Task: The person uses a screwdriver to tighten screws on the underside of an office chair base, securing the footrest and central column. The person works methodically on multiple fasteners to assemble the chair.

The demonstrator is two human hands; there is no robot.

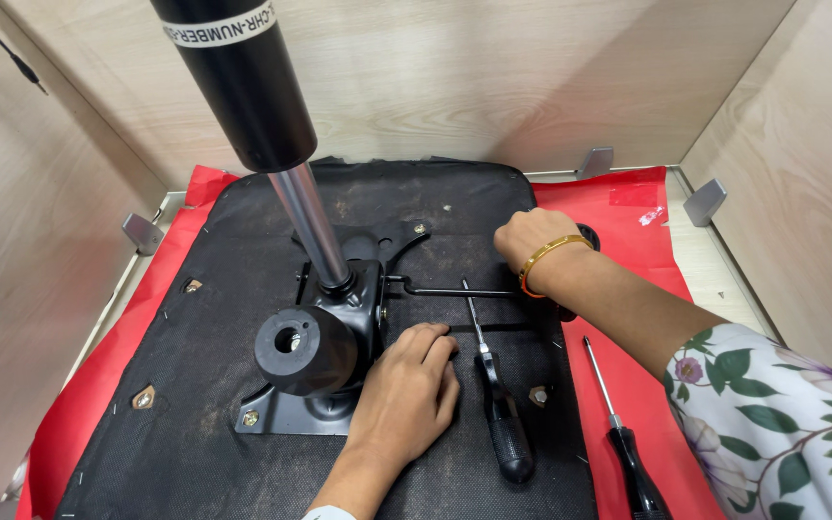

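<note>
While the left hand [406, 395] presses flat beside the chair mechanism plate [315, 385] mid-cushion, the right hand [529, 241], gripping the adjustment lever [455, 291] near the seat cushion's [195, 404] right edge, should pull steadily.

Pale wood-grain panel walls [493, 77] with grey metal corner brackets [705, 200], evenly lit.
</note>
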